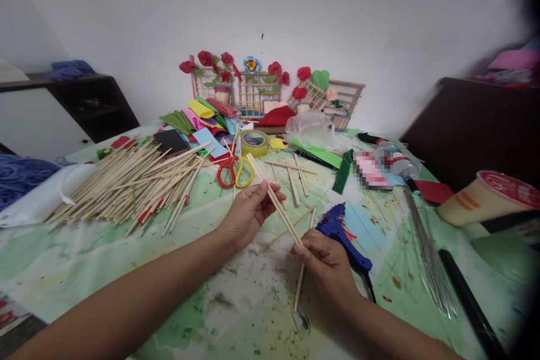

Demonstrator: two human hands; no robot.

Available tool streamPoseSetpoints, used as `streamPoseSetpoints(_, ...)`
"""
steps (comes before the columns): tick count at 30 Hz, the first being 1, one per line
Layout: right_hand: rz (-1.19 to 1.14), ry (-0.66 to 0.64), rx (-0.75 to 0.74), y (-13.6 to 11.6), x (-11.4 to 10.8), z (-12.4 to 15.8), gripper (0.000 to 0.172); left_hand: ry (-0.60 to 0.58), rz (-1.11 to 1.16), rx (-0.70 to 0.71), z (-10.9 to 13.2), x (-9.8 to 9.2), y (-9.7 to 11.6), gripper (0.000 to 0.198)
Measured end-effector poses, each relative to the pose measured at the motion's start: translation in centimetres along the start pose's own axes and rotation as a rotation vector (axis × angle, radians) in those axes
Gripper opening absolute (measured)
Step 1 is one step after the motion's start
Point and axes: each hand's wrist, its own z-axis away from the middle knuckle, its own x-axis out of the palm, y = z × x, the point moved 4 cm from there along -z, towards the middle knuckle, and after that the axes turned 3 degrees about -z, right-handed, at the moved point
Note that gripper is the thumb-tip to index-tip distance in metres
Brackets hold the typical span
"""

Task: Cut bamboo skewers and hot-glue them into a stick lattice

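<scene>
A pair of thin wooden sticks (276, 202) lies side by side across both my hands, above the table. My left hand (253, 211) pinches the sticks near their upper part, fingers closed. At their lower end my right hand (323, 256) grips them between thumb and fingers. Under and beside the right hand, more loose sticks (299, 287) lie on the cloth. A blue glue gun (343, 236) rests just right of my right hand. Scissors with red and yellow handles (236, 173) lie beyond my left hand, close to several short sticks (292, 180).
A big heap of wooden sticks (126, 185) spreads on the left. Clear tape (254, 142) and coloured paper (202, 109) lie farther back, before stick frames with paper flowers (259, 93). On the right are metal wires (428, 259), a drink cup (489, 197) and a black rod (468, 298).
</scene>
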Motion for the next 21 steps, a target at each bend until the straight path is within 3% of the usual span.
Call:
streamPoseSetpoints(5,0.058,0.069,0.018,0.1,-0.3,-0.1,0.028,-0.118,-0.131,-0.035,0.2,0.3,-0.8,0.017)
streamPoseSetpoints(12,0.209,0.005,-0.116,-0.7,0.1,0.2,0.030,-0.098,-0.201,-0.057,0.2,0.1,-1.3,0.018)
streamPoseSetpoints(21,0.261,-0.019,-0.091,-0.8,0.2,0.0,0.031,-0.142,-0.263,-0.077,0.3,0.1,-1.6,0.018)
